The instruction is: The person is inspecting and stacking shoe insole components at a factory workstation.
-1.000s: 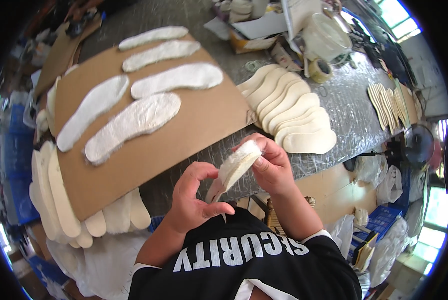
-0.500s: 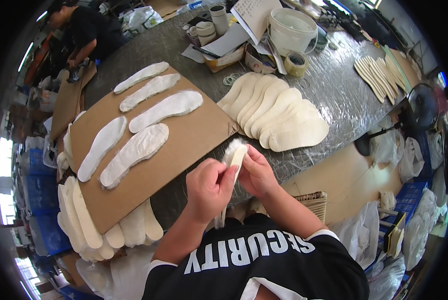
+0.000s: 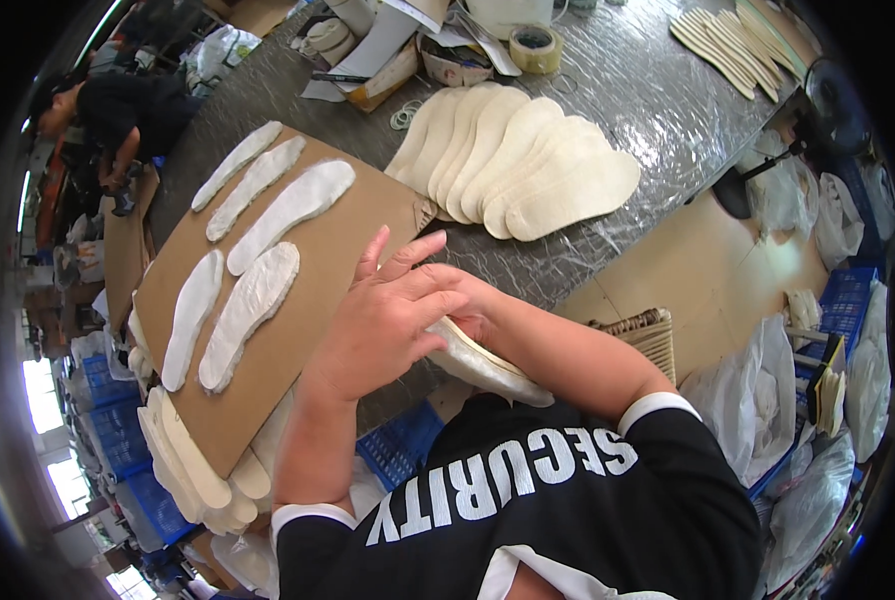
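Cardboard sheet: brown, flat, smooth [image 3: 318,225]; lies aslant on the table [image 3: 593,245], which is dark under wrinkled, shiny clear film.
Insole in hand: [image 3: 490,372] curved, white and fuzzy beneath, a smooth cream edge along its upper side; held up off the sheet's right side, close to the wearer's black shirt [image 3: 528,490].
Left hand: [image 3: 393,315] open, fingers fanned apart over the right hand; thumb at the insole's upper end — touching or just clear, I cannot tell.
Right hand: [image 3: 476,303] crosses behind the left, right of the sheet, beside the insole's upper end; its fingers are masked, so I cannot tell how they close.
Fleece insoles: five on the sheet, white, matted pile, ragged rims; the nearest right-hand one [image 3: 251,318] is creased.
Cream insoles: [image 3: 573,185] overlapping fan, flat and matt, just beside the sheet's right corner.
Second cream batch: [image 3: 183,460] rounded ends jutting out past the sheet's near-left edge.
Tape roll: [image 3: 536,48] glossy, yellowish ring, beyond the sheet and the fan.
Co-worker: [image 3: 133,115] dark clothing, bent forward, past the sheet's far-left side — well apart from it.
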Demonstrator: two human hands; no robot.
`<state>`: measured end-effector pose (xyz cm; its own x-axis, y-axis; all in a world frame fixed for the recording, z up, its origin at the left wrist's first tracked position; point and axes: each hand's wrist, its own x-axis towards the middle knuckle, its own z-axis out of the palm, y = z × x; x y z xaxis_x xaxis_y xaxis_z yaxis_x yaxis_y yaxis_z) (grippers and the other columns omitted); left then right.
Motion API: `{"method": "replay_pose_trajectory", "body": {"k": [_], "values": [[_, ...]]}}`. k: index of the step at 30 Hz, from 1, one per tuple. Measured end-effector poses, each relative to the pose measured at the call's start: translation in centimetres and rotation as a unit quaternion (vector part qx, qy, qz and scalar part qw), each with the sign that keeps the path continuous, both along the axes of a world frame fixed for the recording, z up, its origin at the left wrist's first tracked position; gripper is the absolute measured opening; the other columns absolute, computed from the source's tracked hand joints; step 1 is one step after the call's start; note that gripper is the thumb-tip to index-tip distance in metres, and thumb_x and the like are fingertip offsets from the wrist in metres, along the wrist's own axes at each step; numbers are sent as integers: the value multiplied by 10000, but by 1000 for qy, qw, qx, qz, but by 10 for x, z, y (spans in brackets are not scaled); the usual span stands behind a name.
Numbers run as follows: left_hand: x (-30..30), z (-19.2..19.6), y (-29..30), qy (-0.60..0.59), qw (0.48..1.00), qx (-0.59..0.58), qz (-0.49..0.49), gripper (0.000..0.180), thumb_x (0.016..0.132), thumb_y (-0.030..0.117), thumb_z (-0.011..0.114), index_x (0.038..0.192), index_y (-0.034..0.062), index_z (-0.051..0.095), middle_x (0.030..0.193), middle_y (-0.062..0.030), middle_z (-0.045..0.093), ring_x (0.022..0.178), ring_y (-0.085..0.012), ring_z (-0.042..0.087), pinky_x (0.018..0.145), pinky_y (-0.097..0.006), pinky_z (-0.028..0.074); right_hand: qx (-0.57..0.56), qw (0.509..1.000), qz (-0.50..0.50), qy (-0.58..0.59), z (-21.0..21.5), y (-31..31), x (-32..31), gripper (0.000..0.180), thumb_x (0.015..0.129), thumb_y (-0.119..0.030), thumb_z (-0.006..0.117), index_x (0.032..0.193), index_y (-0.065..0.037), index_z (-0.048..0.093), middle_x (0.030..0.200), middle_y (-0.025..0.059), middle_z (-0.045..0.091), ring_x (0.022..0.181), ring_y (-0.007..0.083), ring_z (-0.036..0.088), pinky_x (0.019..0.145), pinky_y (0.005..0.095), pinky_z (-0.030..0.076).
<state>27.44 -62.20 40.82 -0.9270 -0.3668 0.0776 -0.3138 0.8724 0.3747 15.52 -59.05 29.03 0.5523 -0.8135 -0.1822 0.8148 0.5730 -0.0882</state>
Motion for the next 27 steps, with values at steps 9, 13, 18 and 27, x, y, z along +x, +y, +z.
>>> {"method": "replay_pose_trajectory", "body": {"k": [9,13,18,27], "values": [[43,-19,-4,-39,996,85,10,181,625,68,755,777,66,656,762,-56,602,718,-251,582,724,-374,451,-290,865,103,395,-13,41,-42,443,941,-380,543,1177,-10,600,1117,137,639,996,254,630,874,379,486],[65,-31,13,-19,984,134,113,162,653,142,762,754,64,662,722,-52,601,677,-248,591,648,-361,447,-414,670,148,597,5,74,-71,423,835,-400,666,1049,-36,660,903,147,685,869,295,663,763,379,500],[67,-27,27,-33,988,99,113,193,682,208,759,790,70,677,730,-51,615,677,-233,595,677,-340,445,-394,537,98,739,15,82,-51,230,815,-328,666,878,-108,687,702,140,647,697,343,637,646,434,491],[51,-43,42,-47,996,71,27,173,668,166,753,765,56,661,669,-54,620,636,-233,598,673,-361,434,-413,543,81,727,11,82,-45,207,815,-319,668,853,-115,682,677,134,637,666,335,628,609,426,482]]}}
